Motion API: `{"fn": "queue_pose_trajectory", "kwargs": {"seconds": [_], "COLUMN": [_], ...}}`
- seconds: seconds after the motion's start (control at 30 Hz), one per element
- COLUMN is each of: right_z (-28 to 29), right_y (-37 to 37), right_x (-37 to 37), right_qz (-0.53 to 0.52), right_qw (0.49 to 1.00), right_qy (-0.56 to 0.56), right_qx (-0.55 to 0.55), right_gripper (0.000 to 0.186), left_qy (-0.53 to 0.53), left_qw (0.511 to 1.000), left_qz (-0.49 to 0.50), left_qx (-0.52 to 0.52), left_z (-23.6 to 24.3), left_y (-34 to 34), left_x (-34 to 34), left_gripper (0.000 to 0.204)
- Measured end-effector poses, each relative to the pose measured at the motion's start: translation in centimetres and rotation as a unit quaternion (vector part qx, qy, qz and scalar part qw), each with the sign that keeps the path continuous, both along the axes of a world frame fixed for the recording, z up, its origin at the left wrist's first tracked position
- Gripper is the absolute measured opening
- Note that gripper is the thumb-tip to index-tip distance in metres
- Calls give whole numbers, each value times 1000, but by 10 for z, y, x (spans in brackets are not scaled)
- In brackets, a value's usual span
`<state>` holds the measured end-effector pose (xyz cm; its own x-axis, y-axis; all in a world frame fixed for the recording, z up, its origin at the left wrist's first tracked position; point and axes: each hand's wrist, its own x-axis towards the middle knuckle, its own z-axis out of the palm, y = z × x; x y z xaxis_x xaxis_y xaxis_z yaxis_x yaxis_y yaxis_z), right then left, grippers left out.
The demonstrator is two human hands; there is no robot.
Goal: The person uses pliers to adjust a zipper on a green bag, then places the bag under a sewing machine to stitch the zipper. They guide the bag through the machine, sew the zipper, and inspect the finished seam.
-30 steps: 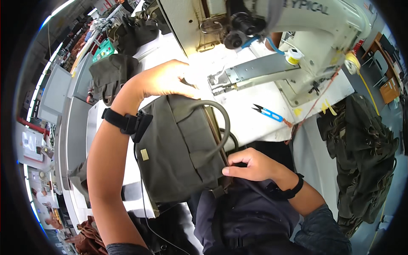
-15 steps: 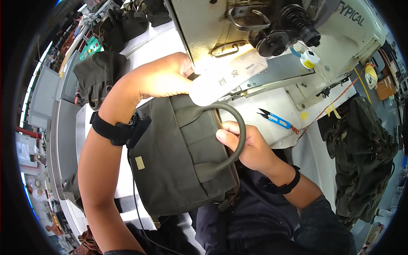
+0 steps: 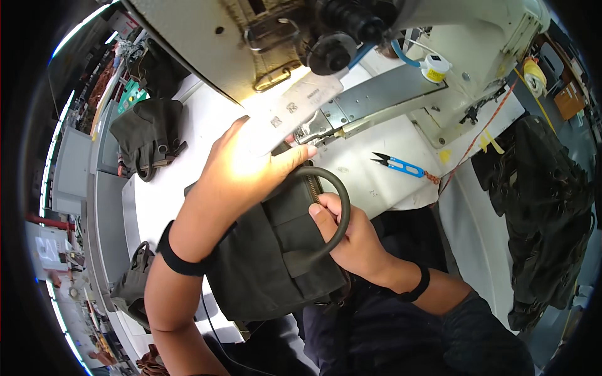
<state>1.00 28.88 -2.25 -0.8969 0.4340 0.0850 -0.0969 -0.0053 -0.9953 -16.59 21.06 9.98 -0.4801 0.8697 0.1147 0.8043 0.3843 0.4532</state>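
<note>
An olive-green bag [image 3: 251, 285] lies tilted at the table's front edge, with a loop handle [image 3: 332, 180] and a metal zipper [image 3: 311, 188]. My left hand [image 3: 254, 166] is closed on the bag's upper end beside the sewing machine's arm end [image 3: 313, 128], under a white translucent plate [image 3: 295, 103]; glare and the plate hide some fingers. My right hand [image 3: 348, 235] pinches the zippered edge, its thumb inside the handle loop. Blue thread snips [image 3: 404, 167] lie right of the bag.
The machine body [image 3: 442, 131] fills the upper right of the white table [image 3: 389, 188]. Other olive bags sit at back left [image 3: 141, 131] and lower left [image 3: 132, 285]. A pile of olive bags [image 3: 533, 207] hangs at right, beside a red cord [image 3: 476, 141].
My right hand has moved up from the bag's lower corner onto the zippered edge. My left hand has turned, its thumb now reaching right toward the machine. The translucent plate has come into view above it.
</note>
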Motion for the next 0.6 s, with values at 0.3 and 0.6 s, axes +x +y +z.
{"fn": "queue_pose_trajectory", "kwargs": {"seconds": [0.3,0.6], "right_z": [8,15], "right_y": [0,21], "right_x": [4,-11], "right_qz": [2,78], "right_qw": [1000,996], "right_qy": [14,36], "right_qx": [-1,8], "right_gripper": [22,23], "left_qy": [-305,-160], "left_qw": [949,986], "left_qz": [2,-40], "left_qx": [77,2], "left_z": [-6,4], "left_y": [0,-11], "left_x": [-12,-48], "left_gripper": [21,54]}}
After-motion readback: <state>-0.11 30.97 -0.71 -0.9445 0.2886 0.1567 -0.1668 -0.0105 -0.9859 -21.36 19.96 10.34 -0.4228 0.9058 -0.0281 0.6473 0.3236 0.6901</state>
